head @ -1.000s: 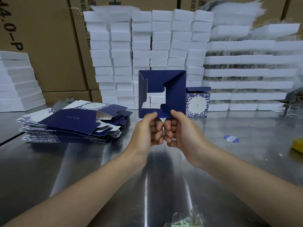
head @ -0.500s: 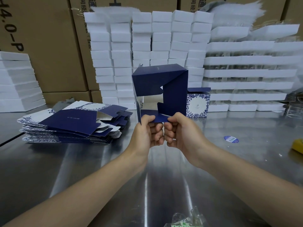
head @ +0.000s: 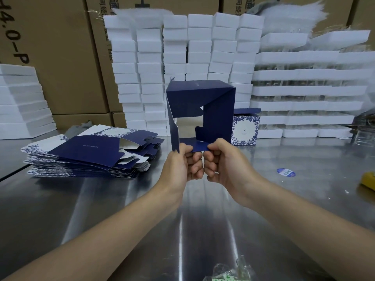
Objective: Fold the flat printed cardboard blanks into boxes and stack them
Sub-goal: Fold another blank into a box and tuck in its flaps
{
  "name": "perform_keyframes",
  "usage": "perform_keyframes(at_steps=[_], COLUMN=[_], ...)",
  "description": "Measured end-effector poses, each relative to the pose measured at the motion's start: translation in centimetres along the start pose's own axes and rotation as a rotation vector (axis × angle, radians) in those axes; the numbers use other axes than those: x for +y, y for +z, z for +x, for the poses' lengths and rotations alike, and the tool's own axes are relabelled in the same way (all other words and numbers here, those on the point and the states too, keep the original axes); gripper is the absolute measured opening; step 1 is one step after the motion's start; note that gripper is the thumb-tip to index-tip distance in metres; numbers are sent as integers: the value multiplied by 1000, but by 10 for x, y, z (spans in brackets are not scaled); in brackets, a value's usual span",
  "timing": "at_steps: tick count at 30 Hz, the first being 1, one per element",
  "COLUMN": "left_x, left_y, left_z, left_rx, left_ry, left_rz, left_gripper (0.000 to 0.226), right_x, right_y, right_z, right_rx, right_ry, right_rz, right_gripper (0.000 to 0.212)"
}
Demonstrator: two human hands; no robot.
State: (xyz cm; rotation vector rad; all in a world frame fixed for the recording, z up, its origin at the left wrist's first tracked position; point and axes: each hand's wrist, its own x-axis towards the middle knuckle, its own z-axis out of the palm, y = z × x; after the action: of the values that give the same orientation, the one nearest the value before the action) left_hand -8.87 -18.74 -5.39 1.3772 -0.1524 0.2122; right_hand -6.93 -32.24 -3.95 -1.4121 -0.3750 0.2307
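A dark blue half-folded box (head: pixel 215 106) is held up above the steel table at centre, its open end toward me and its flaps partly folded in. My left hand (head: pixel 182 165) pinches its lower left edge. My right hand (head: pixel 223 161) pinches the bottom flap beside it. The two hands nearly touch. A pile of flat blue-and-white printed blanks (head: pixel 89 153) lies on the table to the left. One finished box (head: pixel 245 128) with a floral white front stands upright behind the held box, to its right.
White foam blocks (head: pixel 182 57) are stacked in columns at the back, with foam trays (head: pixel 304 94) to the right and brown cartons (head: pixel 60 57) behind. A blue sticker (head: pixel 286 172) and a yellow object (head: pixel 368 180) lie at the right. Crumpled plastic (head: pixel 227 270) sits at the near edge.
The held box has opened from a nearly flat shape into a deeper cube form and tilted its top toward me. Both hands stay at its lower edge.
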Motion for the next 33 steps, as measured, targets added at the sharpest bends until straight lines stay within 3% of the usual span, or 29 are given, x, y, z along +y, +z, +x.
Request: perform_keyframes(at_steps=[6,9,15,22,24,27,30,33], left_x=[0,-2,-1,11,11,13,14,10], left_y=[0,0,-4,-20,-23,-31,-38,-34], left_z=[2,5,8,12,15,20,22,19], left_rx=[21,88,125,13,108,224,130,22], left_ry=[23,13,-5,-37,-48,38,209,348], left_rz=[45,15,34,222,195,181,321,543], left_gripper=[42,55,58,18,27,69,103,108], right_x=[1,-2,-4,-7,-9,-8,-3,1], right_y=[-2,-3,-4,-16,-23,-34,-43,-46], right_z=[2,2,3,11,16,21,22,21], right_rx=[-17,-12,73,180,228,303,363,430], right_ry=[-21,-35,-32,-83,-121,-229,-389,-420], right_rz=[-24,-34,2,-80,-149,-307,-645,-756], right_gripper=[39,41,46,40,41,46,50,55])
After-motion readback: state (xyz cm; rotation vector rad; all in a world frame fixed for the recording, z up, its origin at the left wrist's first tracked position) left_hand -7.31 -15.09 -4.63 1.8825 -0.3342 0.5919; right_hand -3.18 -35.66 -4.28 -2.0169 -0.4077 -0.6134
